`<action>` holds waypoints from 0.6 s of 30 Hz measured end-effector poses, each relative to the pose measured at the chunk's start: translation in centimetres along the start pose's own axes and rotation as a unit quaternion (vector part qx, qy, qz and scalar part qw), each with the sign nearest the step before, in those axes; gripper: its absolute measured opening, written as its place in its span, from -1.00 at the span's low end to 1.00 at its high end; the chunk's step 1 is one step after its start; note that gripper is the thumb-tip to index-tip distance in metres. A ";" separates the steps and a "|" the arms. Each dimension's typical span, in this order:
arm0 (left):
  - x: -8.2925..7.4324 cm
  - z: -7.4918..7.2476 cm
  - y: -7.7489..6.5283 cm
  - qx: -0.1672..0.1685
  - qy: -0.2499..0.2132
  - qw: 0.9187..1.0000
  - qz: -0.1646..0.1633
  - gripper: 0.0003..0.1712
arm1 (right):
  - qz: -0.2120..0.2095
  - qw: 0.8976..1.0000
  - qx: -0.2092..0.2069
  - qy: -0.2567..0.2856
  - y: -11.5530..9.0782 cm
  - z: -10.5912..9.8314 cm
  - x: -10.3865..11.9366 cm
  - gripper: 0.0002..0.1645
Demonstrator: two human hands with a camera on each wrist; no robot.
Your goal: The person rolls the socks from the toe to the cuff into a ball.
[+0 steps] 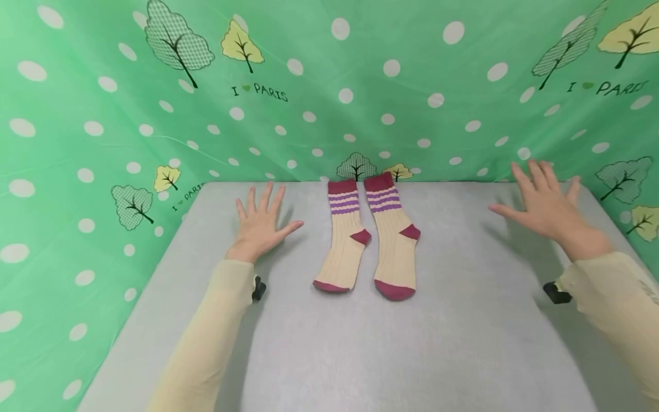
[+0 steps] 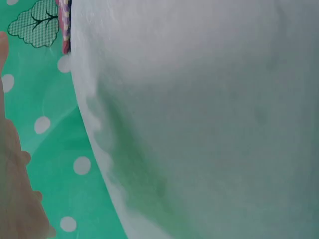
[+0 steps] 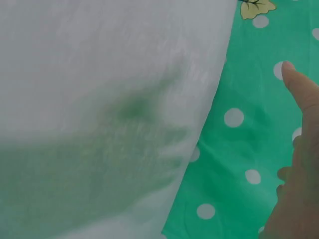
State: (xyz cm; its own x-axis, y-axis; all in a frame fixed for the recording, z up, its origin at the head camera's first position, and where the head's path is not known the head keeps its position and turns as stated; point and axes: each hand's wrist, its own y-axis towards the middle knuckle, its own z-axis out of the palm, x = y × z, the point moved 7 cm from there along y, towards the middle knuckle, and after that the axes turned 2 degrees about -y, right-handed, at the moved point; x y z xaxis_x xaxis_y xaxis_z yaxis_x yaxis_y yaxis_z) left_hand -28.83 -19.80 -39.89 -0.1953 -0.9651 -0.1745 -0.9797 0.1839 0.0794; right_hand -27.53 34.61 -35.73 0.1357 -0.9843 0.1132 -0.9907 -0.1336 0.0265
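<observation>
Two cream socks lie flat side by side on the grey table, cuffs toward the far edge. The left sock [image 1: 344,240] and the right sock [image 1: 395,240] both have maroon cuffs, heels and toes, with purple stripes below the cuff. To their left, my left hand [image 1: 259,228] is held with fingers spread, palm down, touching neither sock. Well to the right, my right hand [image 1: 548,209] hovers over the table's far right part, fingers splayed, with its shadow below. In the left wrist view only a sliver of a striped cuff [image 2: 65,25] shows. Both hands hold nothing.
The grey table [image 1: 453,343] carries a smooth cover. A green cloth [image 1: 360,131] with white dots, printed trees and lettering hangs behind and along the sides. Each wrist carries a small black device, such as the one [image 1: 557,293] under the right sleeve.
</observation>
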 end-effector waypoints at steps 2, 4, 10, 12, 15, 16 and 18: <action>-0.5 -0.4 0.1 0.000 -0.004 1.000 0.003 0.16 | -0.005 1.000 -0.001 -0.001 0.3 -0.3 0.4 0.23; -0.9 -0.6 0.1 0.000 -0.007 1.000 0.005 0.15 | -0.010 1.000 0.001 0.002 0.6 -0.5 0.9 0.22; -1.8 -1.2 0.1 -0.003 -0.005 1.000 0.016 0.14 | -0.027 1.000 -0.001 0.007 1.6 -0.8 2.6 0.20; -2.2 -1.2 -0.1 -0.006 0.000 1.000 0.021 0.14 | -0.034 0.999 0.001 0.009 1.9 -0.8 3.3 0.20; -2.8 -1.0 -0.5 -0.008 0.007 1.000 0.029 0.14 | -0.046 0.999 -0.002 0.013 2.2 -0.6 4.7 0.20; -3.0 -0.9 -0.7 -0.009 0.007 0.999 0.032 0.14 | -0.051 0.999 -0.004 0.016 2.3 -0.5 5.2 0.20; -3.5 -0.7 -1.1 -0.010 0.008 0.999 0.036 0.12 | -0.060 0.998 -0.007 0.025 2.3 -0.1 6.2 0.19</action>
State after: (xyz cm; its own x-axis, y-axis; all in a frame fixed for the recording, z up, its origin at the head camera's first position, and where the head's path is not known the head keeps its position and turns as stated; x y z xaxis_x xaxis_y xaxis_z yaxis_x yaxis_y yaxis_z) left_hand -27.02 -16.74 -38.68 -0.2650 -0.9523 -0.1516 -0.9619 0.2499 0.1113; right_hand -29.00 28.20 -34.82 0.2540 -0.9544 0.1571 -0.9671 -0.2479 0.0574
